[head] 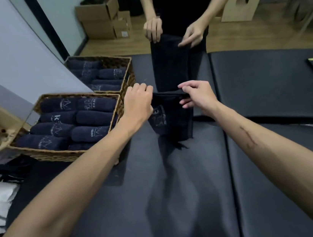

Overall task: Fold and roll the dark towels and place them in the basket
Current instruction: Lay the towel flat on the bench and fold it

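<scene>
Right now both hands, the left hand (138,100) and right hand (198,95), pinch the top edge of a dark towel (171,118) hanging just right of the near basket (42,151) of rolled towels (91,117).

Dark navy towel (168,116) with pale lettering; tan woven basket (56,151)
</scene>
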